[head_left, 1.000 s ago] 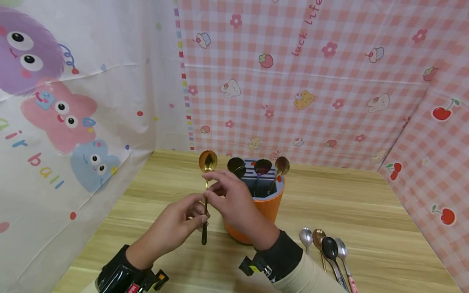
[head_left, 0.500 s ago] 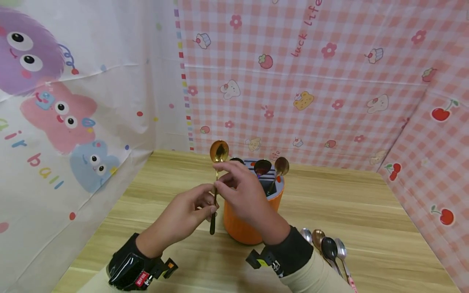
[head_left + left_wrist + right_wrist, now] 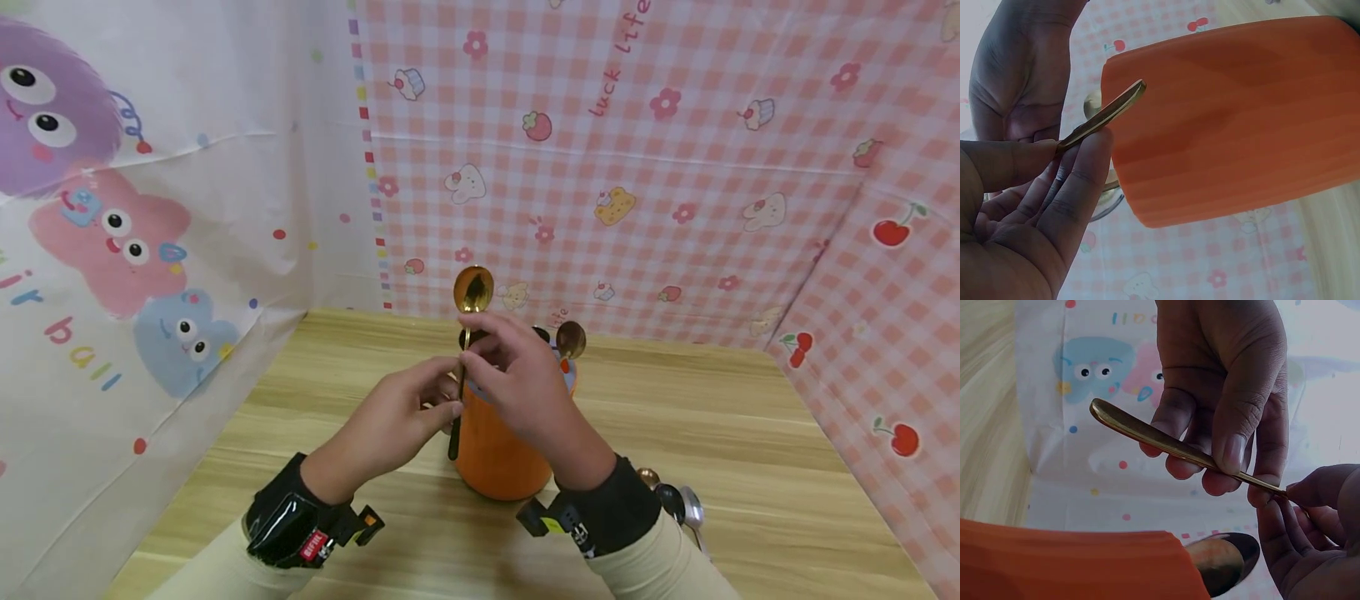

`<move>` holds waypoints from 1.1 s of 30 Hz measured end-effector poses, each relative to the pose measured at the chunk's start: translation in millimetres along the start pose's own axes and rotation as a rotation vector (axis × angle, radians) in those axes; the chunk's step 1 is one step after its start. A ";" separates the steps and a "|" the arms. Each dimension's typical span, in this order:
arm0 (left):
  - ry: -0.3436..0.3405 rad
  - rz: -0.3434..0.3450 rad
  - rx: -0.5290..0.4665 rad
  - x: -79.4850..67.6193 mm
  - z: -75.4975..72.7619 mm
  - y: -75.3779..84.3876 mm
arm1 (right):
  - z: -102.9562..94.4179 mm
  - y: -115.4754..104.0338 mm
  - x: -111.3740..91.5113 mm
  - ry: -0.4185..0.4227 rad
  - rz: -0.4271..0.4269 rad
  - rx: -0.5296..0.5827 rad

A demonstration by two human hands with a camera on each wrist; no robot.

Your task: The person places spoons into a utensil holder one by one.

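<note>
- Left hand [image 3: 397,421]: thumb and fingers pinch the gold spoon [image 3: 473,287] low on its slim handle; handle tip juts out free below.
- Right hand [image 3: 517,375]: thumb and fingers grip the same handle higher up, near the bowl.
- Spoon nearly upright, bowl above both sets of fingers. Risk: smooth, narrow handle could roll in a light pinch; if the upper fingers let go first, the heavy bowl may swing.
- Just right of the left fingers: orange utensil holder [image 3: 502,450], a gap between it and the handle in the right wrist view. Risk: handle tip could catch its rim, since the right hand hides most of the mouth.
- Beyond the right fingers: copper spoon [image 3: 572,339] standing bowl-up in the holder, dark bowls mostly hidden nearby. Crowding could make bowls clash.
- Farther right, by the right sleeve [image 3: 656,567]: black spoon [image 3: 670,502] and silver spoon [image 3: 692,507] on the counter [image 3: 720,417]. Contact unclear; a low forearm sweep might scatter them.
</note>
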State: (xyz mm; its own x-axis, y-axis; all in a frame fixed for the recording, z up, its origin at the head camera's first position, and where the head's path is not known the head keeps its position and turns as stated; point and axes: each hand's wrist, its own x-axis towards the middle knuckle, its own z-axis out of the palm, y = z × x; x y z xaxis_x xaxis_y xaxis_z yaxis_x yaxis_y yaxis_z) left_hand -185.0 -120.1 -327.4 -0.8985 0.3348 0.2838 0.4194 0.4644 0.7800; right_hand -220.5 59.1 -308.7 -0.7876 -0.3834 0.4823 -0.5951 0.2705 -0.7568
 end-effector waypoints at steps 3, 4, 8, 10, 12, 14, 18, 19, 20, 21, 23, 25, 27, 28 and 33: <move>-0.006 0.010 0.005 4.3 2.1 3.2 | -5.6 -0.3 -0.1 0.019 -0.013 -0.034; -0.009 0.014 0.002 5.6 2.5 3.8 | -7.0 -0.2 -0.1 0.025 -0.015 -0.040; -0.009 0.044 0.024 11.7 4.0 6.5 | -12.9 0.3 -0.1 0.038 -0.011 -0.037; -0.009 0.059 0.031 14.9 4.6 8.0 | -15.8 0.3 -0.3 0.041 -0.007 -0.031; -0.013 0.073 0.038 18.1 5.0 8.9 | -18.7 -0.1 -0.1 0.045 -0.011 -0.034; -0.017 0.082 0.035 21.1 5.3 10.2 | -21.6 -0.9 0.4 0.051 -0.019 -0.040; -0.018 0.095 0.036 26.4 6.0 14.4 | -27.5 -2.3 1.8 0.070 -0.029 -0.049; -0.017 0.094 0.038 27.6 6.1 15.7 | -29.0 -2.7 2.1 0.076 -0.030 -0.053; -0.017 0.095 0.036 29.0 6.3 16.7 | -30.3 -2.6 2.5 0.080 -0.031 -0.056; -0.018 0.097 0.035 30.4 6.5 17.7 | -31.7 -2.7 2.9 0.085 -0.033 -0.060; -0.019 0.099 0.037 33.9 7.2 19.1 | -34.4 -2.7 3.6 0.094 -0.039 -0.073; -0.022 0.099 0.038 37.6 8.2 20.1 | -37.1 -2.3 4.2 0.102 -0.051 -0.084; -0.027 0.098 0.030 41.2 9.3 21.2 | -39.7 -2.3 4.6 0.112 -0.067 -0.095; -0.029 0.097 0.023 42.9 9.9 21.6 | -40.8 -2.5 4.6 0.118 -0.076 -0.099; -0.053 0.086 -0.053 49.7 12.1 22.8 | -44.8 -3.2 4.4 0.140 -0.105 -0.111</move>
State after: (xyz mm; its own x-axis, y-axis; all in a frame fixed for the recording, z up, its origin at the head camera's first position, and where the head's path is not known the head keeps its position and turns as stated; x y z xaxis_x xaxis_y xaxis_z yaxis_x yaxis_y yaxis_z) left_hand -218.5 -83.0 -302.3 -0.8511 0.4145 0.3221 0.4856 0.3883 0.7832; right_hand -229.3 96.0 -284.4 -0.7304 -0.2899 0.6184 -0.6828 0.3339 -0.6499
